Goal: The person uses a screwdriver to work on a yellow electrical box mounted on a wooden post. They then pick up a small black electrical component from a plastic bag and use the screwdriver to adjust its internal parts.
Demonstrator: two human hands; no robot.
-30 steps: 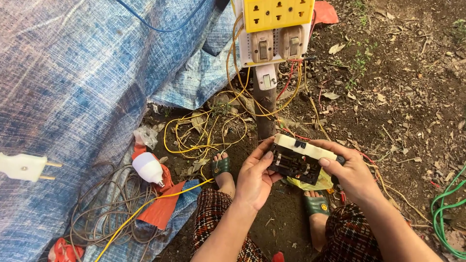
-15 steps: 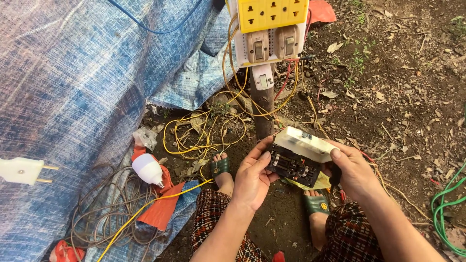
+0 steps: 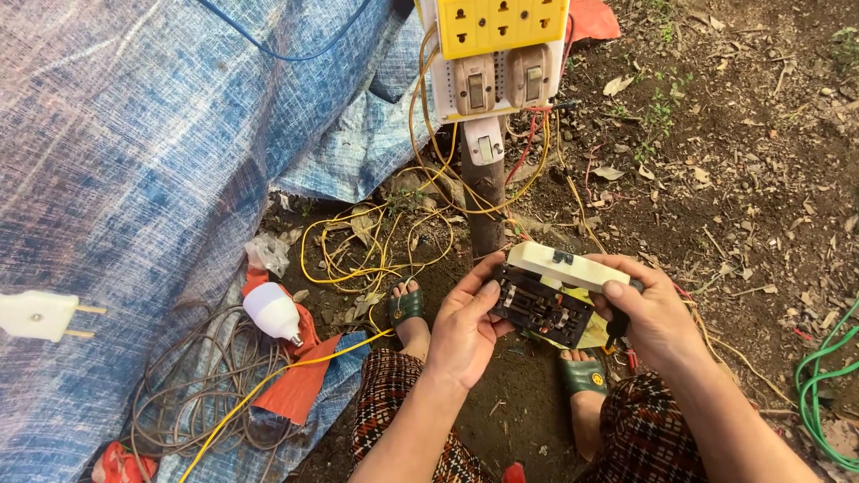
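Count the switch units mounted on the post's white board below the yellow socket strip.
3: two beige switches side by side under the yellow socket strip, left and right, and a smaller white one below them. Others may sit above the frame.

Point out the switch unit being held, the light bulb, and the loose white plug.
switch unit (image 3: 546, 304), head view, on its black open underside.
light bulb (image 3: 270, 310), head view, on the white dome.
white plug (image 3: 36, 315), head view, on the plug's body.
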